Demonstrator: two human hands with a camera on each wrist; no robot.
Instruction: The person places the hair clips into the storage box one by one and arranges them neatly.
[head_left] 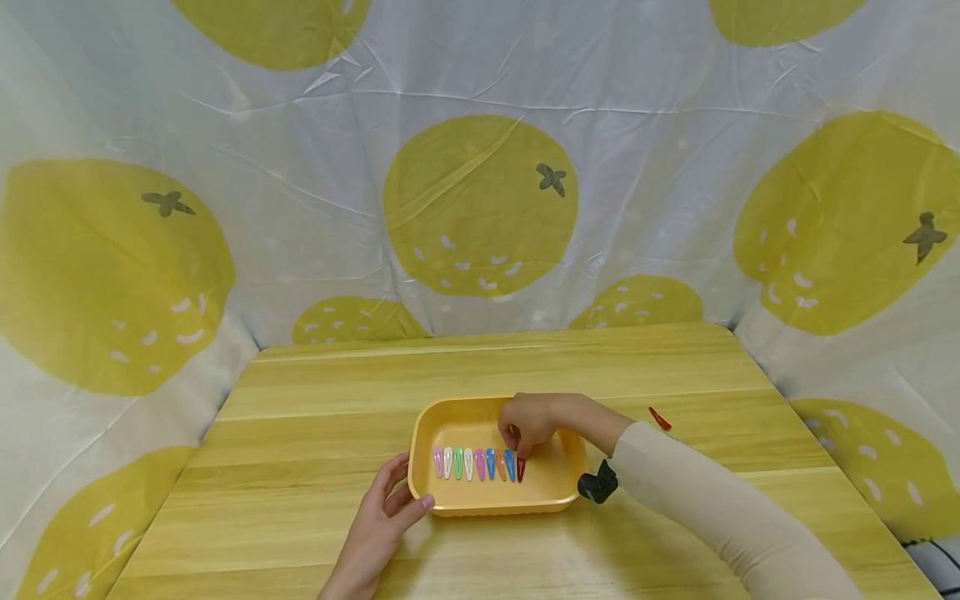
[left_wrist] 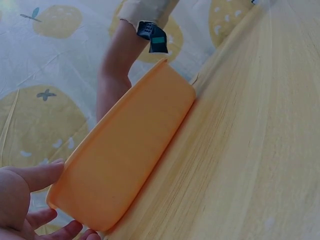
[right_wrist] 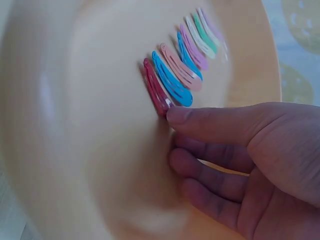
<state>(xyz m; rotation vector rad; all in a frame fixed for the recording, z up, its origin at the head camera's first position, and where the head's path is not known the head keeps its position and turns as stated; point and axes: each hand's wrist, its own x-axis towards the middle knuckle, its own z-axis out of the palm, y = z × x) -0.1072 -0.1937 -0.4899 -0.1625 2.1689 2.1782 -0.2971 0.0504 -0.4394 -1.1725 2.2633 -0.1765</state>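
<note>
A yellow-orange plastic basin (head_left: 495, 504) sits on the wooden table. A row of snap hair clips in pink, white, green, blue and orange lies on its floor, with a blue clip (right_wrist: 171, 82) beside the red hair clip (right_wrist: 154, 89) at the row's right end. My right hand (head_left: 531, 421) reaches inside over the far wall, its thumb and forefinger pinching the wide end of the red clip; the forefinger tip is hidden in the right wrist view. At the basin's left end, my left hand (head_left: 381, 508) holds the rim between thumb and fingers.
Another red hair clip (head_left: 660, 418) lies on the table (head_left: 300, 417) to the right, behind the right forearm. A black wrist device (head_left: 597, 482) sits on the right wrist, close to the basin's right end. A lemon-print curtain (head_left: 480, 208) hangs behind the table.
</note>
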